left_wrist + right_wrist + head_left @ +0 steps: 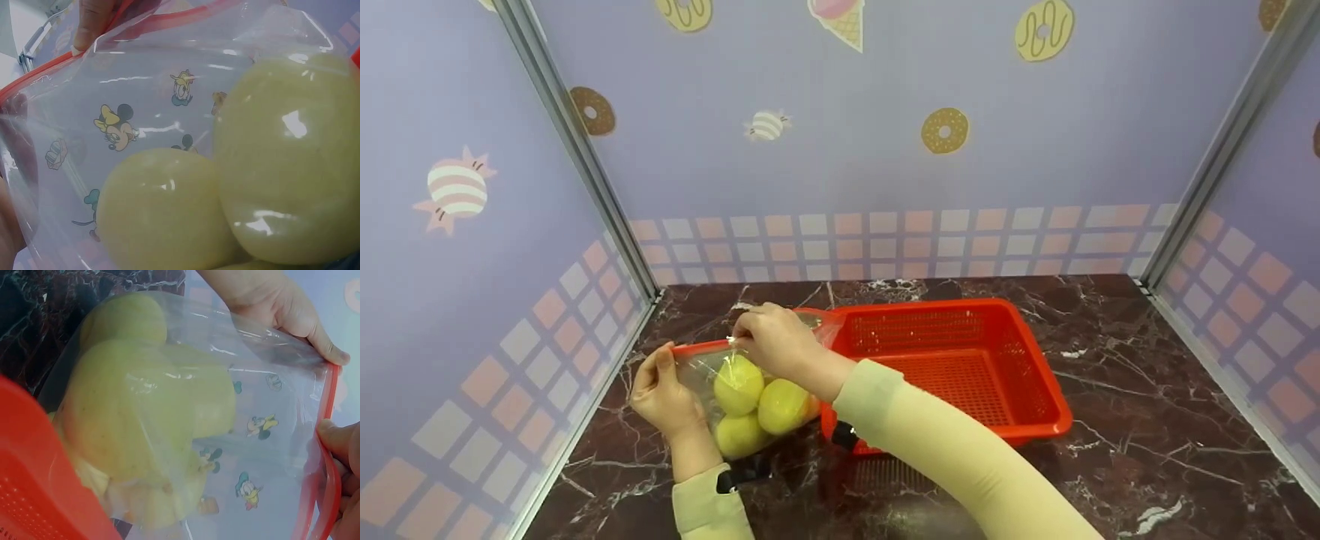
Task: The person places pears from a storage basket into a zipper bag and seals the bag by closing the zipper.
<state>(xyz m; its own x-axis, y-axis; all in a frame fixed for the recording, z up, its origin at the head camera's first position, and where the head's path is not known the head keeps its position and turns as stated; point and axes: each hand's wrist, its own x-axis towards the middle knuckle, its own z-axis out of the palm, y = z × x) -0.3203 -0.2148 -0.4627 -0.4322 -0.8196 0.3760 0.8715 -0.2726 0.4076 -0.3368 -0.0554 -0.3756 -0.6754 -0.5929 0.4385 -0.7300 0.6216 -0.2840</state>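
Observation:
A clear zip bag with a red zip edge holds several round yellow-green fruits that look like apples. My left hand pinches the bag's upper left corner. Farther along that top edge, my right hand grips the red zip strip between thumb and fingers. In the left wrist view, cartoon figures show on the bag's film, with two large fruits close to the camera. Part of the zip beyond my right hand gapes away from the other side.
A red plastic basket with perforated walls stands right of the bag on the dark marbled tabletop. My right forearm passes over its front edge. Lilac patterned panels enclose the table at the back and both sides.

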